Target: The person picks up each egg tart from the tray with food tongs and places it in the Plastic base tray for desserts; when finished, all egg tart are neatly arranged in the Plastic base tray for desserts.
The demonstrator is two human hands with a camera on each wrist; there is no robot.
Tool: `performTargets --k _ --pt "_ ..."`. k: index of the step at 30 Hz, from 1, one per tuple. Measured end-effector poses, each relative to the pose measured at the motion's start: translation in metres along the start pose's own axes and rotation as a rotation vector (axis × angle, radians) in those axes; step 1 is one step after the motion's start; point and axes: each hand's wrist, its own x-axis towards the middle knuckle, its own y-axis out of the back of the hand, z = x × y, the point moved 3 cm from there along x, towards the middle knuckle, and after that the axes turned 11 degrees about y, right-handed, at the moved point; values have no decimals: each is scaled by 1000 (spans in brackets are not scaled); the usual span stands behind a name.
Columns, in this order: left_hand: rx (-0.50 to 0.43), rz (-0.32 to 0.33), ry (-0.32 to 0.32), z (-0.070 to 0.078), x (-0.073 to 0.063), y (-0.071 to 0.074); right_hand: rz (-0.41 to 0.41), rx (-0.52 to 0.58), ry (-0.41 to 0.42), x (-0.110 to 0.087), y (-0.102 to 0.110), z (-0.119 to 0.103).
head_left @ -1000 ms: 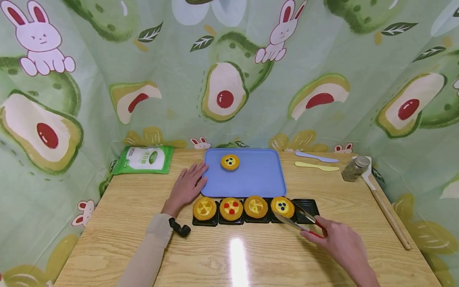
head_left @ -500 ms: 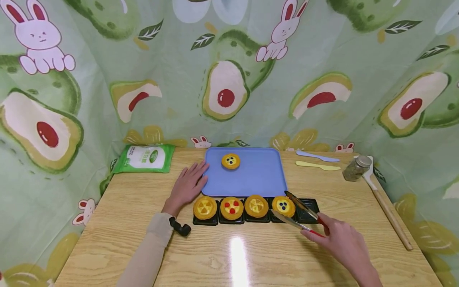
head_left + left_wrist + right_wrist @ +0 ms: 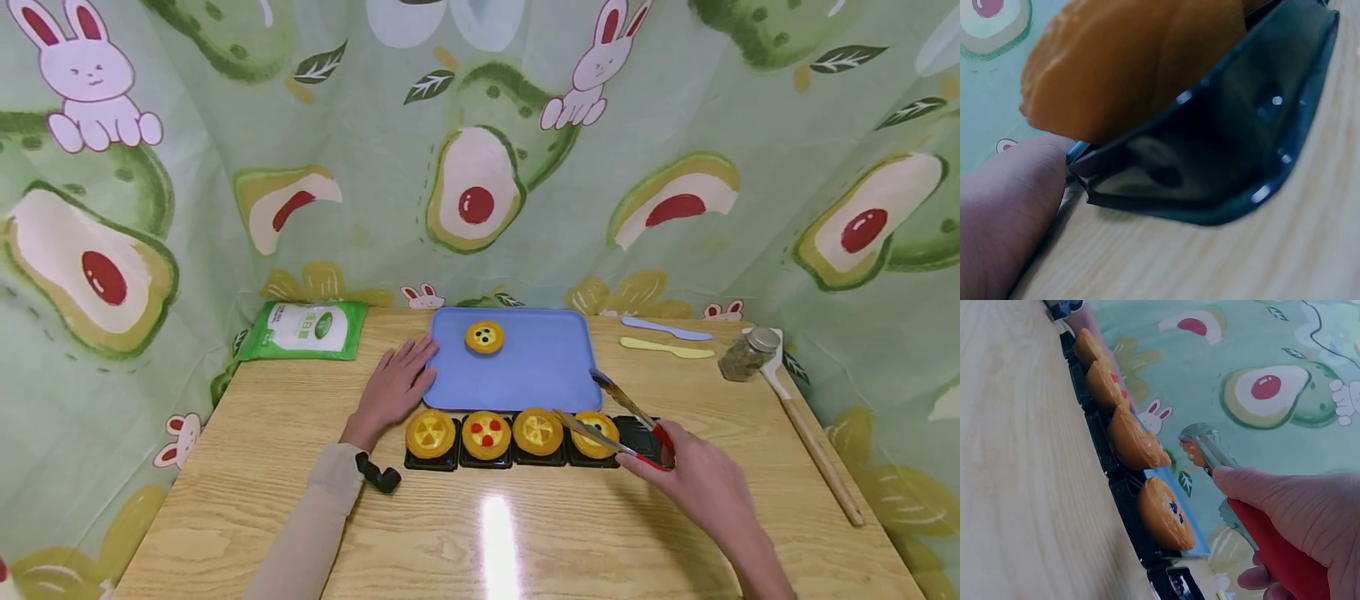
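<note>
My right hand [image 3: 697,471] grips red-handled metal tongs [image 3: 1285,550]. Their spread arms reach over a blueberry-topped egg tart [image 3: 588,448], which sits in a black plastic tray. The tongs stand above it, with nothing between their tips. My left hand [image 3: 393,385] lies flat, fingertips at the left edge of a blue tray [image 3: 540,367]. On that tray rests another blueberry-topped tart [image 3: 484,337]. Left of the tongs, in a row of black trays, are a tart with yellow wedges [image 3: 431,434], one with red toppings [image 3: 486,436] and a further yellow-wedge tart [image 3: 537,432].
Another black tray [image 3: 632,433] ends the row at the right. A green-and-white packet [image 3: 303,332] lies at the back left. Blue [image 3: 667,329] and yellow [image 3: 667,347] plastic knives, a lidded jar [image 3: 746,357] and a wooden-handled utensil [image 3: 817,454] lie to the right. Patterned cloth hangs behind.
The tongs have risen off the right-hand blueberry tart and moved forward toward the blue tray, their arms wider apart. That tart stays in its black tray. My left hand has not moved.
</note>
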Motion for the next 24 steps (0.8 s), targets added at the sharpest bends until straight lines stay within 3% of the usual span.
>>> performTargets --k 16,24 --pt "14 -18 22 -1 0 0 110 1 129 36 -7 -12" --pt "9 -19 23 0 0 1 78 46 130 61 -11 -22"
